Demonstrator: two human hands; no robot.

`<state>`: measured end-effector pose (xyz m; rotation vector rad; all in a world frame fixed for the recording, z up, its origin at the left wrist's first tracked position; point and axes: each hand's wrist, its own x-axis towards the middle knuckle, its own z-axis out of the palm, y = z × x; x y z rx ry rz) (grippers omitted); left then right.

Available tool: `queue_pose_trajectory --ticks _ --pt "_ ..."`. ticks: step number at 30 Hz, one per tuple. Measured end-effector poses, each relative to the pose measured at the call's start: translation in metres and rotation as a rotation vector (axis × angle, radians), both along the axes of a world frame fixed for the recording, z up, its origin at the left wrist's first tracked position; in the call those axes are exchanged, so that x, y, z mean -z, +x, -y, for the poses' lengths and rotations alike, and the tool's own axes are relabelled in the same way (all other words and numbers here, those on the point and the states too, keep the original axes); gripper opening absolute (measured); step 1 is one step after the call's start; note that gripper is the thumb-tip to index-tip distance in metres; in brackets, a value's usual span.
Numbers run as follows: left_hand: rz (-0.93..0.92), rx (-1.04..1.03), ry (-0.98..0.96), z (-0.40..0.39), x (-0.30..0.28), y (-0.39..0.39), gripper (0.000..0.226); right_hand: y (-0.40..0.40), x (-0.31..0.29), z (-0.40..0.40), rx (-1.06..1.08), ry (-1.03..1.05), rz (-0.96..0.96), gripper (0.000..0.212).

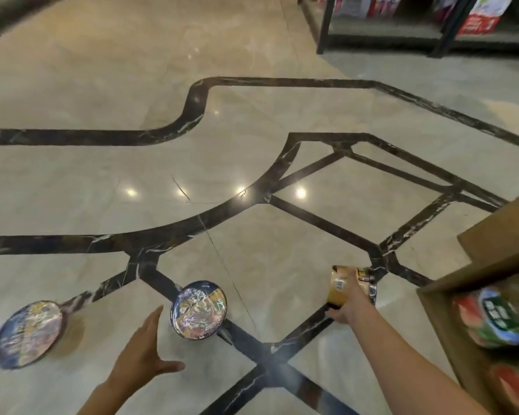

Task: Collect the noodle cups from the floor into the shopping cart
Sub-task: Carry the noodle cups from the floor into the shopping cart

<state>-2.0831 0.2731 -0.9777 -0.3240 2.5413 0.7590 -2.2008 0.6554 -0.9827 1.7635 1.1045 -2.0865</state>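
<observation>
Polished, mirror-glossy marble floor with dark veined stone inlay strips. Shiny, crinkled film over noodle cup lids. Glossy gold wrap on the held cup. Matt brown cardboard box at the floor's right edge.

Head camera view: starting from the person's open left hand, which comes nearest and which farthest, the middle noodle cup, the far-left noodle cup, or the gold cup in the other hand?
From the left hand:
1. Middle noodle cup, just ahead, right of the fingers.
2. Far-left noodle cup, out at the left edge.
3. Gold noodle cup, held in the right hand, across to the right.
</observation>
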Motion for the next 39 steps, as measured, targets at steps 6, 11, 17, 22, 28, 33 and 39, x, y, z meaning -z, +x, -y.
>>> queue_pose_trajectory --ticks 6,11,17,22,28,33,39 --pt "-0.134 -0.349 0.255 -0.034 0.044 -0.013 0.113 -0.006 0.025 0.002 0.138 0.229 -0.085 0.120" --pt "-0.155 -0.498 0.397 -0.040 0.036 -0.024 0.111 0.001 0.020 0.002 -0.151 0.502 0.020 0.104" --pt "-0.053 -0.732 0.554 -0.041 -0.029 -0.036 0.090 0.008 -0.039 0.026 -0.517 0.576 -0.104 0.105" --pt "-0.020 -0.832 0.577 -0.010 -0.141 -0.026 0.091 0.005 -0.149 0.068 -0.829 0.536 -0.248 0.094" --pt "-0.140 -0.901 0.540 0.045 -0.333 -0.009 0.069 0.000 -0.321 0.138 -1.115 0.409 -0.408 0.121" --pt "-0.243 -1.029 0.577 0.089 -0.514 0.034 0.078 0.020 -0.500 0.200 -1.277 0.319 -0.523 0.109" --pt "-0.465 -1.189 0.589 0.120 -0.702 0.133 0.088 0.068 -0.693 0.263 -1.525 0.182 -0.709 0.109"
